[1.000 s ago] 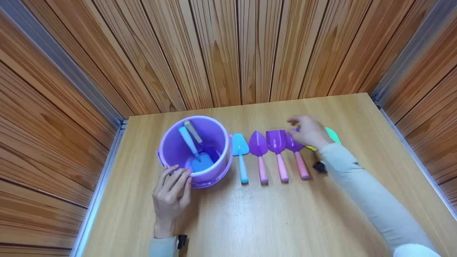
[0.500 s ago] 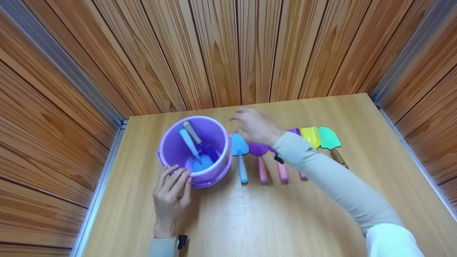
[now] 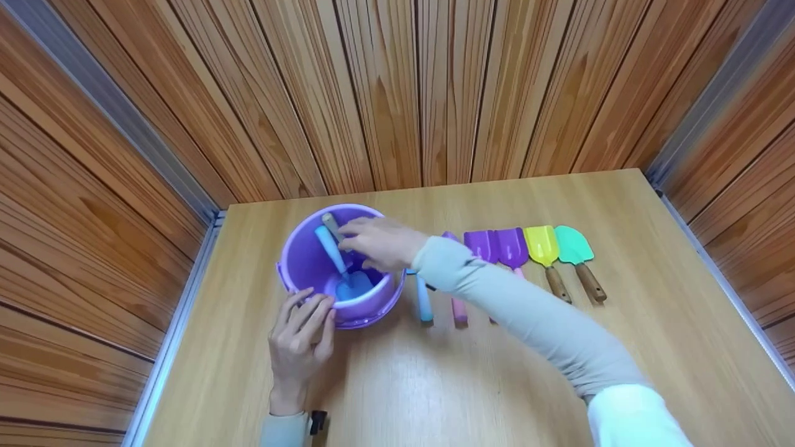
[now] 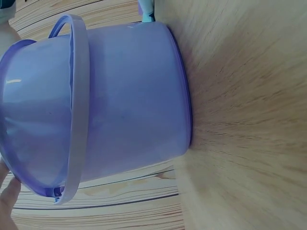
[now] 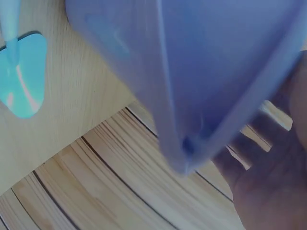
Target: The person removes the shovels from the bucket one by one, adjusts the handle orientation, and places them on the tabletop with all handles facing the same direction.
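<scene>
A purple bucket stands upright on the table, its handle folded down, as the left wrist view shows. My left hand holds the bucket's near rim, fingers over the edge. Inside lean a blue shovel and a second tool with a beige handle; its blade is mostly hidden. My right hand is over the bucket's right side, fingers loose near the beige handle, holding nothing that shows. In the right wrist view its fingers spread beside the blurred rim. A light blue trowel lies beside the bucket.
Right of the bucket lies a row: a pink-handled trowel, two purple shovels, a yellow shovel and a green one with brown wooden handles. My right forearm passes over part of the row. Wood-plank walls enclose the table.
My right hand has swept left from above the row of shovels to over the bucket, uncovering the yellow and green shovels. My left hand has stayed on the rim.
</scene>
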`<state>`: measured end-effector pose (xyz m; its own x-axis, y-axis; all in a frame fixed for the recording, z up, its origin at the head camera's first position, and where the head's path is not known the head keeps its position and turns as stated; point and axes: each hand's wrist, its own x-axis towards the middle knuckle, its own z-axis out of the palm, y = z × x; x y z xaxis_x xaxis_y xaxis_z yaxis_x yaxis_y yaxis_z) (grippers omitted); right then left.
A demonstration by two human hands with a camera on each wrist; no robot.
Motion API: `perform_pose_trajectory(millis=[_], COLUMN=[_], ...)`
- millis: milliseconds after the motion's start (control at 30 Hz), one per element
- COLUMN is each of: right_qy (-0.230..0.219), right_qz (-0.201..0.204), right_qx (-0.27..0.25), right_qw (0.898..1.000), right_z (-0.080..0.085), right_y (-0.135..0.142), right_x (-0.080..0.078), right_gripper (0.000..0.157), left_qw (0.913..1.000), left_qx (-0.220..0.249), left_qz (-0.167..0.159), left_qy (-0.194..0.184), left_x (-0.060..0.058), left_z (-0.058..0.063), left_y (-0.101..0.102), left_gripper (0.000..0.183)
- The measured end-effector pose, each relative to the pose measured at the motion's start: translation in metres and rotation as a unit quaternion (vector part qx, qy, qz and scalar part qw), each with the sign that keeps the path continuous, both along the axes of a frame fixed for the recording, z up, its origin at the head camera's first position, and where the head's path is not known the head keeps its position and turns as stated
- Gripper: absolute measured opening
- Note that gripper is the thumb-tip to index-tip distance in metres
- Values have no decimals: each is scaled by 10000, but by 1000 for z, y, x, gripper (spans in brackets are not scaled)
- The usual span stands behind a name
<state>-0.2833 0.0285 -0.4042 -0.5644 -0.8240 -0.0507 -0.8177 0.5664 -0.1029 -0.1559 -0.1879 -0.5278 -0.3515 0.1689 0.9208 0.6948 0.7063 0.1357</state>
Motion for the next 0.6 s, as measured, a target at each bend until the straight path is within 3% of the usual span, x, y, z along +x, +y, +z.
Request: perform_pose_trajectory(millis=[233,433,600], right_qy=[700,1869,2454], right_qz=[281,422,431], right_qx=[1106,2286,2884], right_qw=[9910,9545,9245], right_z=[-13,-32,-41], right_y=[-30,-49,-61], right_x=[2,3,1], right_gripper=[62,50,49], left_qw=[10000,10000,10000], left_qx=[-48,-37,-10], left_qz=[37,42,49], left_qy=[-13,-19,-3], left_x=[1,1,0], left_z=[-1,-2,-1], left_y=[-1,0,1], left_gripper=[23,23,23])
